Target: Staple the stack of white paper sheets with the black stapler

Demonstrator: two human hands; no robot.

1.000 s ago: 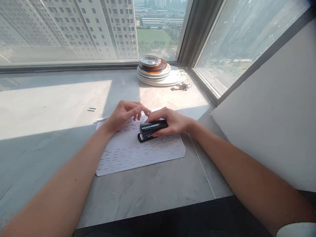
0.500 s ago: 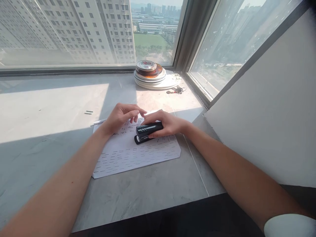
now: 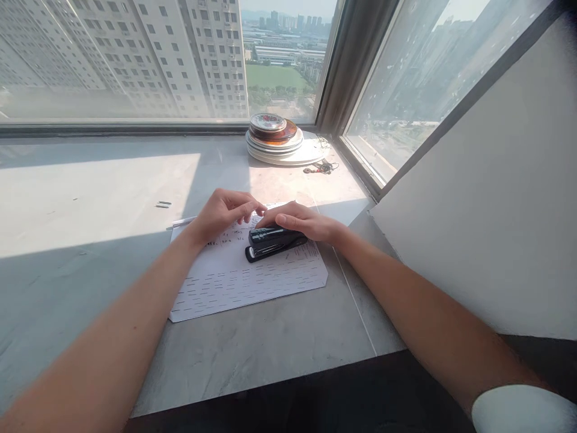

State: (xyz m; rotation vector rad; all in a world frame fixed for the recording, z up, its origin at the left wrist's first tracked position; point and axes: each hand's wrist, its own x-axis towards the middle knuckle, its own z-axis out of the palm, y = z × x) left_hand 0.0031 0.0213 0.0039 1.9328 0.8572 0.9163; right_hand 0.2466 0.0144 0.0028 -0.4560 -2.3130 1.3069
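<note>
A printed paper sheet [image 3: 243, 282] lies on the grey stone sill [image 3: 270, 349]. A black stapler [image 3: 270, 242] sits on the sheet's upper part, its jaws closed over the paper. My right hand [image 3: 304, 221] lies over the stapler's top and back, fingers pressed down on it. My left hand [image 3: 223, 211] rests just left of the stapler with bent fingers, its fingertips touching the paper's top edge and nothing inside it.
A stack of plates [image 3: 274, 137] stands at the back by the window corner, with a small bunch of keys [image 3: 319, 169] beside it. Loose staple strips [image 3: 163, 205] lie to the left. A white pen-like stick [image 3: 181, 222] pokes from under the paper. A white wall [image 3: 487, 198] rises on the right.
My right hand has pushed the stapler's top down, so the raised jaws have closed on the paper. My left hand stays in place.
</note>
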